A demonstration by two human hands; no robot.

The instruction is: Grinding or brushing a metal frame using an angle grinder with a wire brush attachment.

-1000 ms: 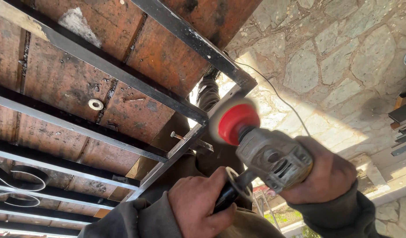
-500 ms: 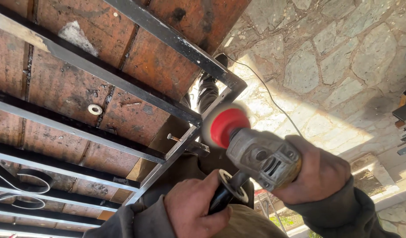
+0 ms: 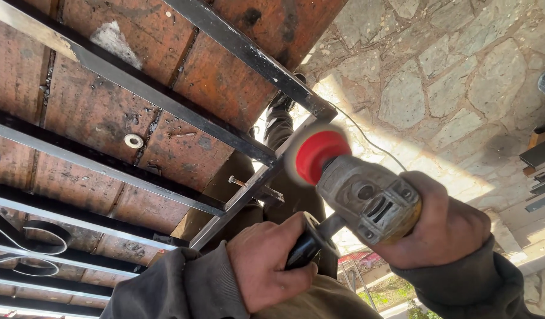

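I hold a grey angle grinder [image 3: 367,201] with a red spinning wheel [image 3: 315,155]. My right hand [image 3: 444,227] grips the grinder's body. My left hand [image 3: 271,266] is closed around its black side handle [image 3: 305,248]. The wheel sits against the outer bar of a black metal frame [image 3: 266,171], close to the frame's corner. The frame lies on a rusty brown metal bench top [image 3: 95,112].
A small metal washer [image 3: 133,140] lies on the rusty surface. Curled metal scrollwork [image 3: 30,248] shows at lower left. A stone-paved floor [image 3: 438,77] spreads to the right, with a power cord [image 3: 367,139] running across it and dark metal bars [image 3: 541,171] at the right edge.
The grinder and both hands have shifted slightly left and down along the frame bar. The wheel keeps spinning at the frame's edge.
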